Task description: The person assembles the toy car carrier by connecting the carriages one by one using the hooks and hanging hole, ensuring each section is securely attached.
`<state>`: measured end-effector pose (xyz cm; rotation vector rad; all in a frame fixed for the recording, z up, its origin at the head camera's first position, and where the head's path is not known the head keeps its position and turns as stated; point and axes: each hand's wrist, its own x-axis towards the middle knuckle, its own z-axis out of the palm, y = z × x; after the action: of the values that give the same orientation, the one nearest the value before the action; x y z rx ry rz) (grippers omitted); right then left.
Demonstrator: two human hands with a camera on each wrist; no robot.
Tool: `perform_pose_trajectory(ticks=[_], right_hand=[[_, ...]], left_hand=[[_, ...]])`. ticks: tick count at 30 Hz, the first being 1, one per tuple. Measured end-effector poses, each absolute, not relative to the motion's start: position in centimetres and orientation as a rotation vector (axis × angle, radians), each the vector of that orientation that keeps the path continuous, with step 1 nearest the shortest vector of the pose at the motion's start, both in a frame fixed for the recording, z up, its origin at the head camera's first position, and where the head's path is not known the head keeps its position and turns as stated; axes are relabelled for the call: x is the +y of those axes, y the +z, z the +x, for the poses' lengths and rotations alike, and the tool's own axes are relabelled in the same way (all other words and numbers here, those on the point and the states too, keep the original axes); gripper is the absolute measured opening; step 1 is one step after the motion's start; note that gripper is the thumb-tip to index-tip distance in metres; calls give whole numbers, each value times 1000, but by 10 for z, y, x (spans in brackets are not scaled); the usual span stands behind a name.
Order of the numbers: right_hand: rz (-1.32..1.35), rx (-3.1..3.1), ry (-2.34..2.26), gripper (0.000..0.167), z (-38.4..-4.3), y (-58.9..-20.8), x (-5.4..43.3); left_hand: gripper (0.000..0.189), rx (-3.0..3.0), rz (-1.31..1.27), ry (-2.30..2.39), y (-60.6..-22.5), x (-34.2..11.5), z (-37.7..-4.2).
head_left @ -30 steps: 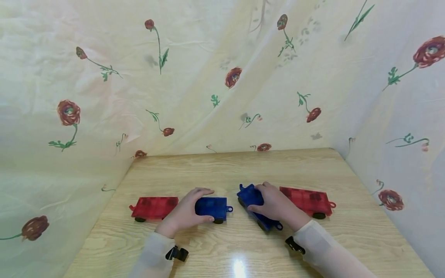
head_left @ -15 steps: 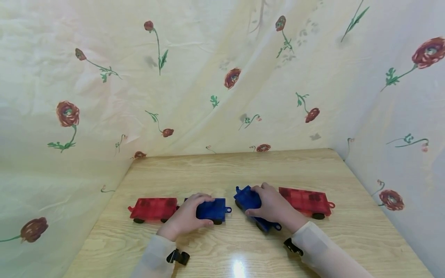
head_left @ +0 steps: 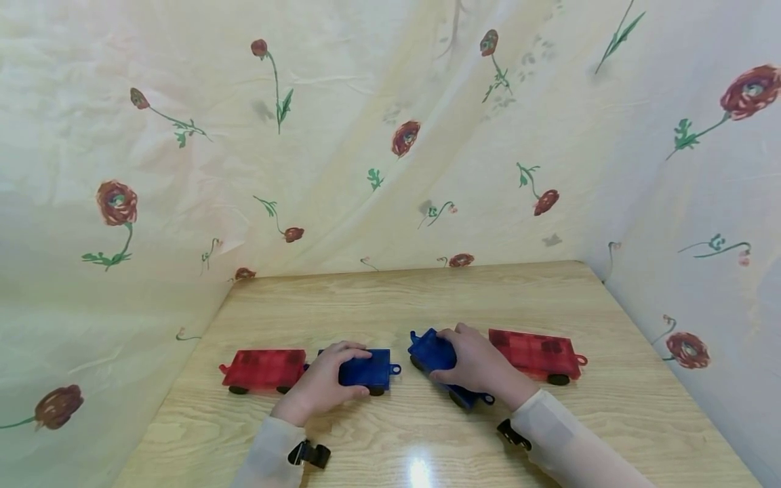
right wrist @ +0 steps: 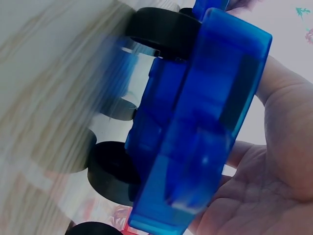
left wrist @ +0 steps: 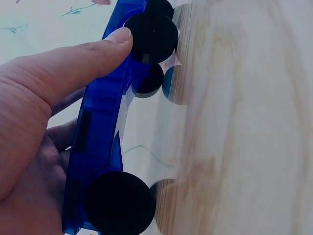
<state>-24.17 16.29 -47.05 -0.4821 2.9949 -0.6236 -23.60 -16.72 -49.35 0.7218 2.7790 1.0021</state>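
Observation:
In the head view, my left hand (head_left: 326,376) grips a blue toy wagon (head_left: 372,366) across its sides, thumb nearer me. A red toy wagon (head_left: 265,369) stands end to end with it on the left; my hand partly covers the joint, so I cannot tell whether they are hooked. My right hand (head_left: 478,359) holds a second blue wagon (head_left: 436,352), slanted, its hook pointing up-left near the first one's ring (head_left: 395,369), with a gap between. Another red wagon (head_left: 537,352) stands behind my right wrist. Both wrist views show the blue bodies and black wheels (left wrist: 120,203) close up.
The wagons are on a light wooden table (head_left: 390,305). Behind it and at both sides hangs a pale cloth (head_left: 335,135) with printed red flowers. Black straps (head_left: 309,454) are on both wrists.
My left hand has shifted slightly left with its blue wagon, and the left red wagon has moved left too. The right blue wagon's hook end has swung a little left; the right red wagon stays.

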Motion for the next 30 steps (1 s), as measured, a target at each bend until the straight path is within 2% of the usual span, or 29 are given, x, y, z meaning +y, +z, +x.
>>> perform_pose_trajectory(ticks=[30], right_hand=[[-646,2971,-655,68,-238,-471,157]], left_hand=[[60,2802,753,1016,-495,-187,-239]])
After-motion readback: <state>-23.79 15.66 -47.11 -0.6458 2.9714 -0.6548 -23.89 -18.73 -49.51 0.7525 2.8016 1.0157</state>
